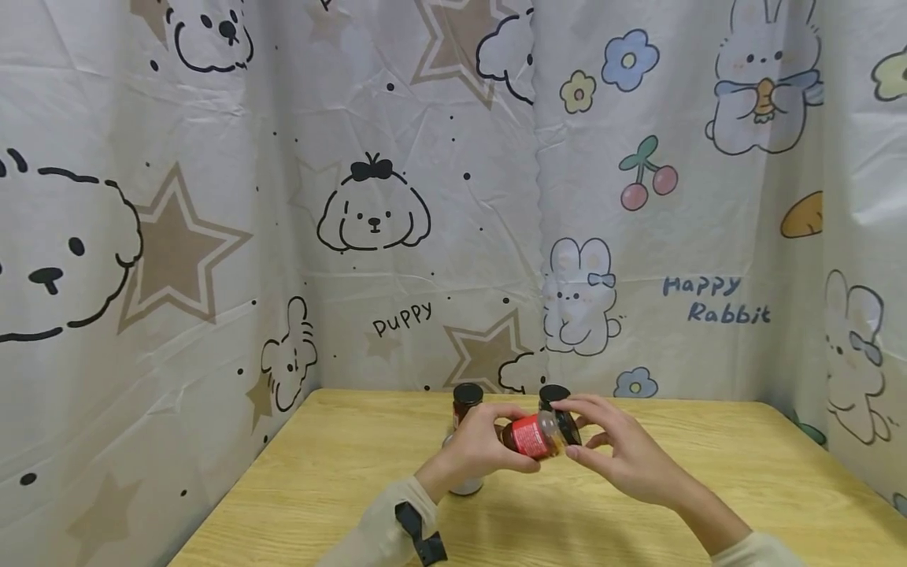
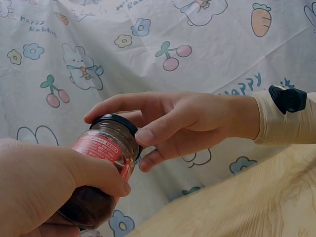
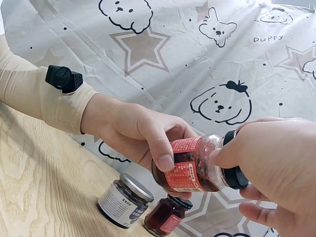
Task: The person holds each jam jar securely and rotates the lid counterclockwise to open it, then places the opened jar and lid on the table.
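Observation:
Tilted above the table, a glass jar (image 1: 530,437) with a red label and dark contents is gripped round its body by my left hand (image 1: 473,447). Its black lid (image 3: 237,178) points to the right. My right hand (image 1: 627,457) holds that lid, thumb at the rim and fingers across the far side in the left wrist view. The lid is on the jar's mouth; whether it is loose I cannot tell. Beneath the left hand stands a white-labelled jar (image 3: 121,202) with a silver lid, partly hidden in the head view.
A dark red jar (image 1: 466,398) with a black lid stands behind the left hand. Another black-lidded jar (image 1: 555,392) is behind the held one, mostly covered. Printed curtains (image 1: 439,276) enclose the wooden table (image 1: 319,472) at the back and sides.

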Demonstrator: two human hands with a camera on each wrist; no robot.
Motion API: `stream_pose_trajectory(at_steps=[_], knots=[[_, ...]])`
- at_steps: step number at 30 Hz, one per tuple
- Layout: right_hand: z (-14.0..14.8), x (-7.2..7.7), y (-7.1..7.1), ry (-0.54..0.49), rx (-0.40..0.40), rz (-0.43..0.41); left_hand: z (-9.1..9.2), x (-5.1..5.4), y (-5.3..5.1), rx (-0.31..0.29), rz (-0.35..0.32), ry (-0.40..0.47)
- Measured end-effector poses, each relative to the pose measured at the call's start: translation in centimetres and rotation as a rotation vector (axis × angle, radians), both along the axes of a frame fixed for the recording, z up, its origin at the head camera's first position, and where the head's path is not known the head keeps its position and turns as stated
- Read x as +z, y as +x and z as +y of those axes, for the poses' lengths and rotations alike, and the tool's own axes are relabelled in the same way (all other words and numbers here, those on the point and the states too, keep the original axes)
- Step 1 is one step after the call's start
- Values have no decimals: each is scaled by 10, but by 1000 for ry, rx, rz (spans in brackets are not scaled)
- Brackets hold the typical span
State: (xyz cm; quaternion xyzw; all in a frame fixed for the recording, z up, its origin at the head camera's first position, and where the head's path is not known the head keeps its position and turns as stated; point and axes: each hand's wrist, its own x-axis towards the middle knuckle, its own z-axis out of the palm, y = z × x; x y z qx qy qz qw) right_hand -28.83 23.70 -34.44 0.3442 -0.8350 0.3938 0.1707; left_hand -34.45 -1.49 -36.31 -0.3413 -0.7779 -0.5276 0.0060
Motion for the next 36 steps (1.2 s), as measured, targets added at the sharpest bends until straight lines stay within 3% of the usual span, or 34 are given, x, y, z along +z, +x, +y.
stream_pose_trajectory(at_steps=[10,20,36], knots=[[3,-2,-1,27,43,99,0,2,1,-7,-29,8],[-4,-4,-3,-73,39,122,1,2,2,-6,-34,15],[-4,-3,-3,-67,-49,36,5,-1,4,12,-46,67]])
